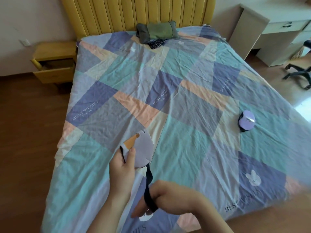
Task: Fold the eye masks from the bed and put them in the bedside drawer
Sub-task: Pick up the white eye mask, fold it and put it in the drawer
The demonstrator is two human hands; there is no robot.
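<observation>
Right hand (161, 197) pulls the black strap (149, 187) taut; left hand (123, 163) pinches the folded purple eye mask (143, 148) just above it. Folding step (strap loose): wrap it next, then open drawer (53, 68) far up-left. Second mask (247, 120) lies well right.

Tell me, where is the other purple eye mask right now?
In the head view, the folded purple eye mask lies alone on the right side of the patchwork bedspread, near the bed's right edge, far from both hands.
</observation>
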